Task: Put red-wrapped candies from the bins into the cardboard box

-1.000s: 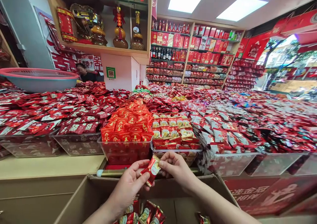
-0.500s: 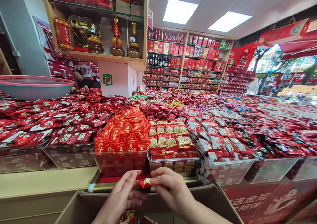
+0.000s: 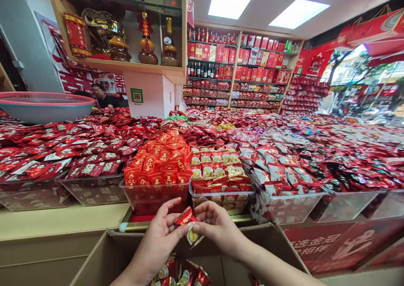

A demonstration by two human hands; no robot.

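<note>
Between my two hands is a small red and gold durian candy packet (image 3: 185,217), with a durian picture on its lower half. My left hand (image 3: 159,235) pinches its left side with the thumb, the index finger stretched upward. The thumb and bent fingers of my right hand (image 3: 217,227) grip the right side. Both hands hover over an open cardboard box (image 3: 97,252), where several similar packets (image 3: 184,275) lie at the bottom. Just beyond my hands stands a clear bin of upright durian packets (image 3: 217,174).
A clear bin of bright red packets (image 3: 158,168) stands left of the durian bin, and one of red and white packets (image 3: 284,176) to the right. A pink and blue basket (image 3: 47,109) rests at far left. A person (image 3: 104,96) is behind the display, below a wooden cabinet (image 3: 126,67).
The packet has turned so its printed front faces me. Both hands have shifted slightly upward in view, and more of the packets in the box shows.
</note>
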